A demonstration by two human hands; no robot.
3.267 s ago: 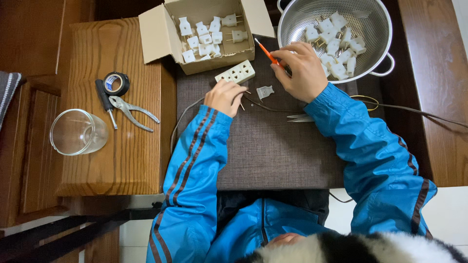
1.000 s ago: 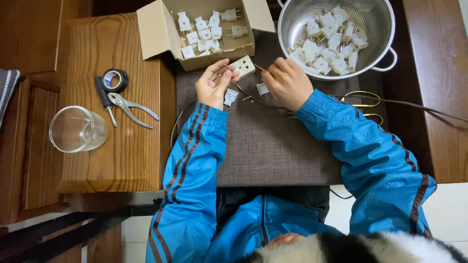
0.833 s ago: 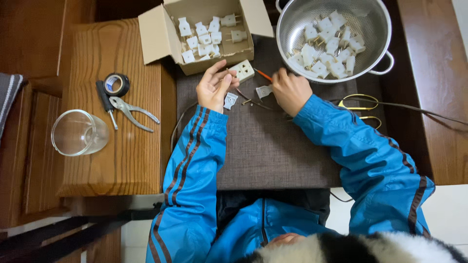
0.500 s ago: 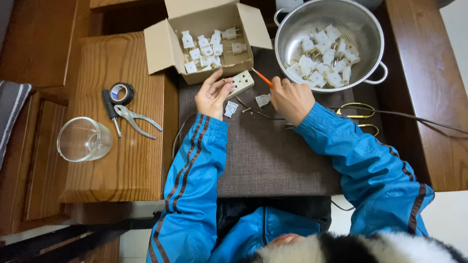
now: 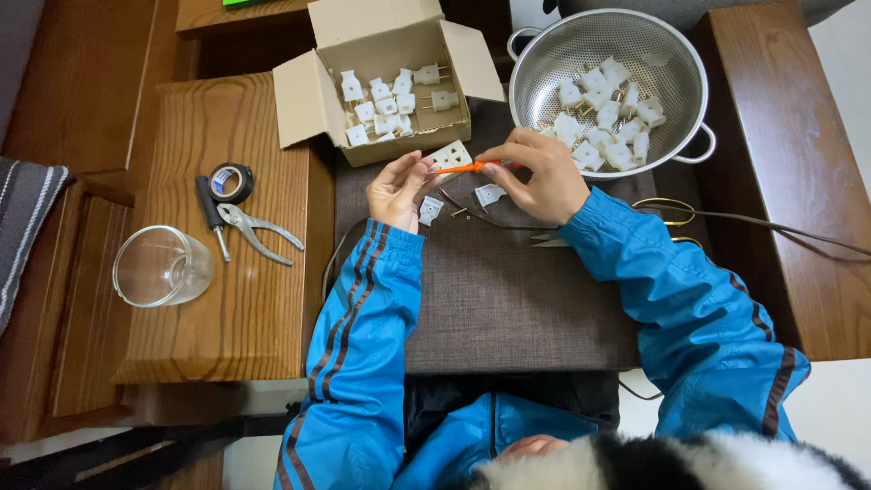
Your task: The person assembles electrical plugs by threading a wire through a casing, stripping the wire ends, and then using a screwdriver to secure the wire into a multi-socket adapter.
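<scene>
Head view: I'm seeing the right hand (image 5: 542, 175) pinching an orange screwdriver (image 5: 469, 167), lying level, tip pointing toward the left hand (image 5: 396, 189), which is gripping a white socket block (image 5: 449, 157) between them.

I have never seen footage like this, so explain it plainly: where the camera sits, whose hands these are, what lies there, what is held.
There is no machine: one camera on a person's head looks straight down at their own two hands. The right hand grips a thin orange-handled screwdriver. The left hand steadies a small white plastic plug. Loose white plug parts lie on the brown woven mat. An open cardboard box and a steel colander hold more. Pliers, tape and a glass cup sit leftward.
</scene>
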